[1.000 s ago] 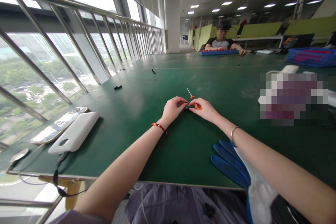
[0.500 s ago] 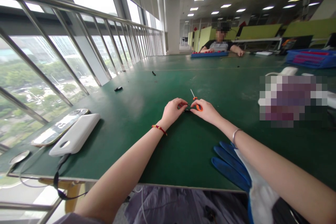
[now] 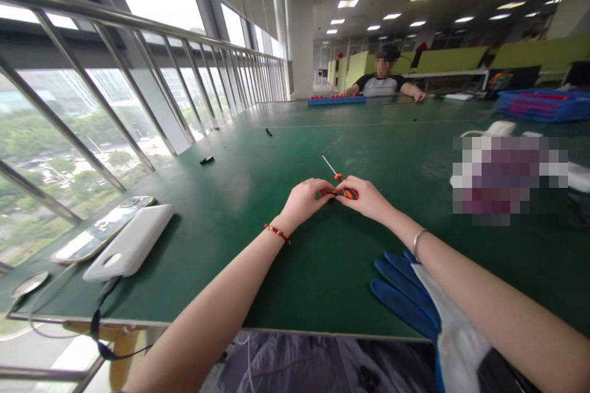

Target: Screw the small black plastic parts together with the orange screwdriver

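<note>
Nearest the camera, a blue and white work glove (image 3: pixel 417 301) lies at the front edge of the green desk (image 3: pixel 322 270), under the person's right forearm. Off to the left near the same edge sits a white power bank (image 3: pixel 131 250) with a dark cable trailing over the desk edge, and a phone (image 3: pixel 102 234) lies just beside it on the window side.

Further in, toward the middle of the desk, the two hands meet. The left hand (image 3: pixel 305 199), with a red bead bracelet on its wrist, has its fingers curled down and its fingertips pinched on a small dark part (image 3: pixel 332 193) that rests on the desk between the hands. The right hand (image 3: pixel 369 199), with a silver bangle on its wrist, is closed around the orange and black handle of a small screwdriver (image 3: pixel 343 187). The thin metal shaft of the screwdriver sticks out up and away to the left, beyond the fingers. The fingertips of both hands are touching or nearly touching at the part; how the part is shaped cannot be told.

Beyond the hands, a small black piece (image 3: pixel 206 159) lies near the window side, and another tiny black piece (image 3: pixel 268 132) lies further back. At the right, a blue crate (image 3: pixel 544 104) stands on the desk. At the far end, another person (image 3: pixel 385 77) sits with both arms on the desk behind a long blue tray (image 3: pixel 336 99).
</note>
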### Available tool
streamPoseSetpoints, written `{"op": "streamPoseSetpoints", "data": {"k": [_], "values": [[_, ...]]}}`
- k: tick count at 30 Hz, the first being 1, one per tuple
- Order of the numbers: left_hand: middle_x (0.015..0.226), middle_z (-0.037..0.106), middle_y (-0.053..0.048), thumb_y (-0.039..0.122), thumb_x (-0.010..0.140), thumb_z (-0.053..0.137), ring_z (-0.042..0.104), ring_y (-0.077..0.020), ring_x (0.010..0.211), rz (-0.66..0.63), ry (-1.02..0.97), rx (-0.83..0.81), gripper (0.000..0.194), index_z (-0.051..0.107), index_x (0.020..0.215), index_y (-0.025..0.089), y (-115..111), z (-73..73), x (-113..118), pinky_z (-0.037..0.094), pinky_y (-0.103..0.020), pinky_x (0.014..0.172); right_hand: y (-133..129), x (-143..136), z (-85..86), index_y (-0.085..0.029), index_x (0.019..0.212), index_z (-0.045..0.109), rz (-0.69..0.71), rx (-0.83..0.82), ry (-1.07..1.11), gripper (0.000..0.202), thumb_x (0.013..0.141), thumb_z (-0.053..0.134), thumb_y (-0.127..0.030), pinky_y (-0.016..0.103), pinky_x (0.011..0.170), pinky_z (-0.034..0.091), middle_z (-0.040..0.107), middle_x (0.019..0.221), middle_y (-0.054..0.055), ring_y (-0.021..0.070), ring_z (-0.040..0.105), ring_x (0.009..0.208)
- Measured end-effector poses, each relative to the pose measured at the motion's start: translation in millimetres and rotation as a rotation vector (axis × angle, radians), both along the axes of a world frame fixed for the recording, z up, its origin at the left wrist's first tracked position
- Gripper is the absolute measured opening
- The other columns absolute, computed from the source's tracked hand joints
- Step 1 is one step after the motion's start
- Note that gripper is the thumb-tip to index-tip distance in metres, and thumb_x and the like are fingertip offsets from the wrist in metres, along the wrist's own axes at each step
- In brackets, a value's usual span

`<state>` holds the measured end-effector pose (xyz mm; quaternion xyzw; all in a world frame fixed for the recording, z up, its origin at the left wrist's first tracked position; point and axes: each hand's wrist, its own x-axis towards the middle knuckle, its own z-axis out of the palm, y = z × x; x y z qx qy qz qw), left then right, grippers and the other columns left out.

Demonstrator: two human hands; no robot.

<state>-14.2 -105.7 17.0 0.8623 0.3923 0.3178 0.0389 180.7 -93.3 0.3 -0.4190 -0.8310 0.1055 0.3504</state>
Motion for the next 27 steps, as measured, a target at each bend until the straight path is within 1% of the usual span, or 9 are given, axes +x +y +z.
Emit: {"op": "streamPoseSetpoints", "data": {"k": [5, 9, 12, 16, 20, 23, 25, 26, 27], "values": [[0.092, 0.069, -0.002, 0.033, 0.086, 0.058, 0.060, -0.0182, 0.088, 0.049, 0.194, 0.126, 0.017, 0.069, 0.092, 0.022, -2, 4.4, -3, 0.043, -0.032, 0.079, 0, 1, -0.7, -0.021, 0.082, 0.067, 0.009, 0.004, -0.018, 0.008, 0.077, 0.062, -0.026, 0.030, 0.074, 0.046, 0.059, 0.083, 0.002, 0.0165, 0.060, 0.076], [0.092, 0.069, -0.002, 0.030, 0.084, 0.058, 0.060, -0.0187, 0.088, 0.049, 0.235, 0.134, 0.015, 0.069, 0.087, 0.021, -1, 5.1, -3, 0.043, -0.032, 0.079, -2, 0, 0.4, -0.021, 0.084, 0.066, 0.008, 0.003, -0.033, 0.009, 0.077, 0.062, -0.025, 0.030, 0.076, 0.046, 0.060, 0.085, 0.002, 0.0171, 0.060, 0.078], [0.092, 0.069, -0.002, 0.027, 0.081, 0.059, 0.060, -0.0190, 0.089, 0.068, 0.187, 0.101, 0.012, 0.068, 0.084, 0.021, -3, 5.9, -2, 0.045, -0.032, 0.080, -3, 2, 3.8, -0.023, 0.088, 0.066, -0.012, 0.009, -0.040, 0.013, 0.077, 0.062, -0.027, 0.030, 0.076, 0.047, 0.061, 0.089, 0.003, 0.0177, 0.061, 0.081], [0.102, 0.069, -0.001, 0.025, 0.078, 0.060, 0.062, -0.0186, 0.094, 0.075, 0.086, -0.017, 0.008, 0.068, 0.079, 0.022, -3, 2.2, -2, 0.048, -0.030, 0.084, 1, 10, 5.0, -0.023, 0.101, 0.062, -0.076, 0.016, -0.028, 0.028, 0.075, 0.064, -0.032, 0.033, 0.077, 0.048, 0.061, 0.099, 0.005, 0.0204, 0.061, 0.086], [0.100, 0.070, -0.001, 0.027, 0.079, 0.059, 0.062, -0.0194, 0.096, 0.057, 0.122, -0.105, 0.011, 0.069, 0.081, 0.022, -1, -6.6, 2, 0.049, -0.031, 0.087, 7, 16, -0.9, -0.022, 0.102, 0.060, -0.119, -0.001, -0.021, 0.033, 0.071, 0.067, -0.031, 0.036, 0.078, 0.048, 0.062, 0.100, 0.006, 0.0214, 0.060, 0.086], [0.095, 0.070, -0.002, 0.026, 0.079, 0.059, 0.062, -0.0198, 0.093, 0.065, 0.162, -0.097, 0.012, 0.069, 0.082, 0.022, 3, -4.7, 1, 0.050, -0.030, 0.084, 10, 18, -4.7, -0.022, 0.100, 0.060, -0.128, -0.020, -0.027, 0.031, 0.071, 0.066, -0.031, 0.036, 0.077, 0.048, 0.062, 0.100, 0.006, 0.0208, 0.060, 0.086], [0.094, 0.070, -0.003, 0.025, 0.078, 0.059, 0.063, -0.0202, 0.092, 0.127, 0.162, -0.063, 0.012, 0.070, 0.081, 0.022, 9, 3.8, -11, 0.050, -0.029, 0.080, 10, 18, -5.9, -0.022, 0.101, 0.060, -0.128, -0.035, -0.034, 0.031, 0.072, 0.066, -0.032, 0.034, 0.075, 0.048, 0.062, 0.099, 0.005, 0.0199, 0.060, 0.083], [0.095, 0.070, -0.004, 0.025, 0.078, 0.059, 0.063, -0.0203, 0.092, 0.211, 0.127, -0.041, 0.012, 0.070, 0.080, 0.022, 12, 9.5, -21, 0.049, -0.029, 0.081, 10, 18, -6.2, -0.022, 0.101, 0.060, -0.127, -0.042, -0.037, 0.032, 0.072, 0.066, -0.032, 0.034, 0.074, 0.048, 0.062, 0.099, 0.005, 0.0196, 0.060, 0.082], [0.095, 0.070, -0.004, 0.026, 0.079, 0.059, 0.063, -0.0206, 0.090, 0.334, 0.081, -0.033, 0.012, 0.070, 0.080, 0.022, 15, 15.5, -36, 0.049, -0.029, 0.080, 10, 18, -6.4, -0.022, 0.102, 0.060, -0.125, -0.049, -0.040, 0.032, 0.072, 0.066, -0.032, 0.034, 0.073, 0.048, 0.062, 0.098, 0.005, 0.0194, 0.060, 0.081]]}}
